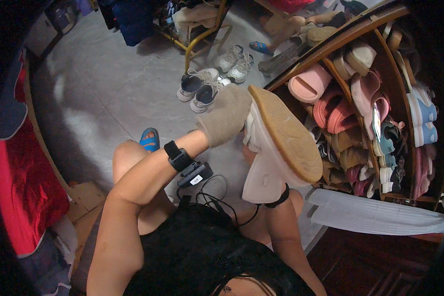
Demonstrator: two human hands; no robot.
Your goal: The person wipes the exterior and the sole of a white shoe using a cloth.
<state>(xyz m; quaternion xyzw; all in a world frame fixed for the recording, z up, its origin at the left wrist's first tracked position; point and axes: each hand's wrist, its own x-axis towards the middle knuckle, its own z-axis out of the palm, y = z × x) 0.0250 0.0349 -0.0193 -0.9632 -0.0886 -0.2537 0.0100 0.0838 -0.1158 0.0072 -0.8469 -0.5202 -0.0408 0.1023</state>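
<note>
A pale pink-white sneaker (269, 148) with a tan rubber sole (286, 131) is held up before me, its sole turned to the right. My left hand (227, 114) is inside a beige cloth mitt or sock that covers the fingers, and it touches the upper near one end of the shoe. Whether those fingers are curled is hidden. My right hand (248, 153) grips the shoe from behind; only a bit of skin shows past the upper. A broad pale flap (262, 181) of the shoe hangs down near my right wrist.
A wooden shoe rack (355, 85) full of shoes and slippers stands at the right. White sneakers (203, 88) and another pair (236, 63) rest on the floor by a yellow metal frame (190, 48). Another person's foot in a blue sandal (261, 47) is beyond. A cable (227, 203) dangles over my lap.
</note>
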